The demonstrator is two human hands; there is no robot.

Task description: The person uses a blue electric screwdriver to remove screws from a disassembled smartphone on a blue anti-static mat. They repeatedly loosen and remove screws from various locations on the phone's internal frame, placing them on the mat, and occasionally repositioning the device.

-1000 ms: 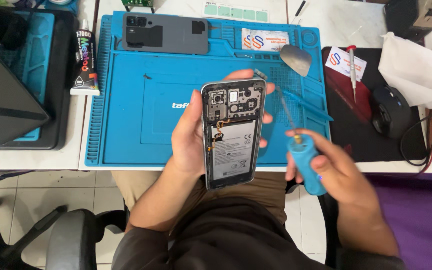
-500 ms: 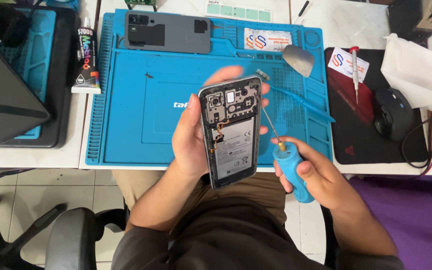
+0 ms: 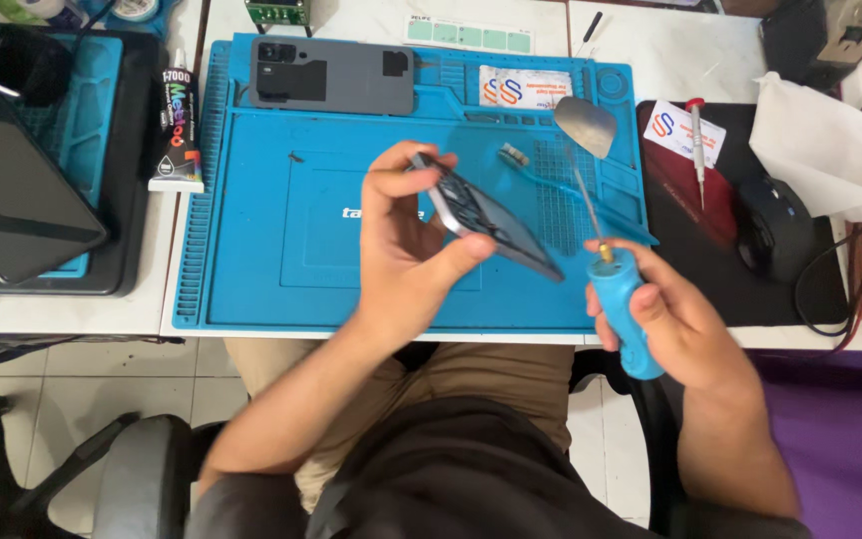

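Head view: left hand [image 3: 406, 255] grips the opened phone [image 3: 486, 215], tilted steeply, above the blue mat's [image 3: 251, 250] near edge. Right hand [image 3: 675, 319] is wrapped tight around a blue-handled screwdriver [image 3: 619, 304], just beside the phone. Grey back cover [image 3: 331, 75] lies at the mat's far edge.

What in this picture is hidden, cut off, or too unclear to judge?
- Head view: the phone is tilted edge-on, and the left hand covers its near end, so its inside is unreadable.
- Screwdriver: tip blurred.
- Tablet: cut off by the left edge.
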